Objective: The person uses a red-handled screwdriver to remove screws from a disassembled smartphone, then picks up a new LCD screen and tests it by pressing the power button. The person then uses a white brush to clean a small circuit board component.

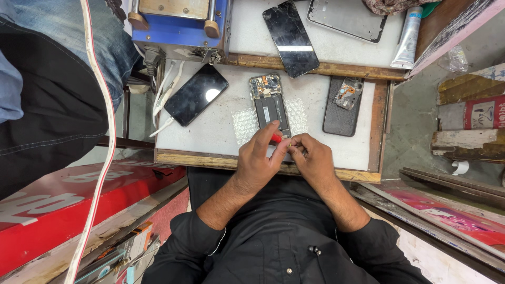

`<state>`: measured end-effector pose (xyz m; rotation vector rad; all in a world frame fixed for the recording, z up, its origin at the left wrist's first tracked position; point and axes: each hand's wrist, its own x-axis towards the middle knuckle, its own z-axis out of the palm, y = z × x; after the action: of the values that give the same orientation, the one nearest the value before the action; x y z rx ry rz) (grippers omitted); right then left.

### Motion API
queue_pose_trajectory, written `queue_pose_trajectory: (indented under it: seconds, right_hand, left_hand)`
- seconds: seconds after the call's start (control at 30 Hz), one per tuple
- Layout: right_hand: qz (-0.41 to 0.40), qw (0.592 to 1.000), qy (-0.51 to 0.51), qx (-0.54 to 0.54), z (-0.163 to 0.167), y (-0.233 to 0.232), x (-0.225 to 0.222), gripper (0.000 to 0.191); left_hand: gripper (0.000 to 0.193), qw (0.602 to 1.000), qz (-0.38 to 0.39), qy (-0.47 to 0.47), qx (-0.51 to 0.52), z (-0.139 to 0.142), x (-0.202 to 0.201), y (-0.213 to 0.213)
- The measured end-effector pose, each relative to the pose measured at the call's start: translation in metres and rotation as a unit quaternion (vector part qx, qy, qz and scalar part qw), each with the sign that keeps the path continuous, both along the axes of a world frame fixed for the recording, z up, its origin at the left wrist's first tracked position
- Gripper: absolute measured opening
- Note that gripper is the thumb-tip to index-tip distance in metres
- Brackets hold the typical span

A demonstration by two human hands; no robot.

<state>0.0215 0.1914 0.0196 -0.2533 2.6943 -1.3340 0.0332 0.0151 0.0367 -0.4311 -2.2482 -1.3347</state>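
2 bare hands are shown together at the near edge of a small white work table [221,131], over the near end of an opened phone [270,105] that lies on a sheet of bubble wrap [244,125]. The left hand [259,155] is pinched on a small red-handled tool [275,138], whose tip is hidden; the right hand [314,158] is closed in a fingertip pinch just beside it, on something too small to be identified. The phone's back is off, so that a circuit board at its far end and a dark battery below it are exposed. A fine step of work at the phone's near end is judged to be in hand; a steady tool and a firm hold on the tiny part would be called for next. Left of the phone, 1 dark glass panel [196,94] is laid flat; to the right, a grey back cover [343,107] with loose parts is seen. On the far shelf, a second black screen [290,37], a silver frame [347,18] and a white tube [409,37] are placed, with a blue machine [181,26] at far left.
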Motion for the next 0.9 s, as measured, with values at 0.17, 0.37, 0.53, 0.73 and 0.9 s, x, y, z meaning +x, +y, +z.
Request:
queue_pose_trajectory:
  seconds: [0.17,0.37,0.53,0.73,0.9]
  right_hand:
    - [-0.001,1.0,0.003,0.007,0.002,-0.001,-0.001,0.014]
    - [0.0,1.0,0.004,0.023,0.004,-0.002,-0.001,0.014]
    - [0.007,0.999,0.025,0.019,-0.002,0.0,-0.001,0.015]
    - [0.002,1.0,0.022,0.018,-0.008,0.003,-0.003,0.022]
    - [0.003,0.996,0.032,-0.081,-0.015,0.012,-0.007,0.049]
  left_hand:
    - [0.063,1.0,-0.007,0.007,-0.019,0.0,-0.001,0.001]
    - [0.063,0.999,-0.009,0.031,-0.031,-0.001,-0.002,0.001]
    - [0.063,1.0,0.001,-0.001,-0.014,-0.003,-0.002,0.003]
    - [0.066,1.0,0.012,0.018,0.003,-0.011,-0.006,0.008]
    - [0.066,0.999,0.03,0.009,0.032,-0.024,-0.013,0.002]
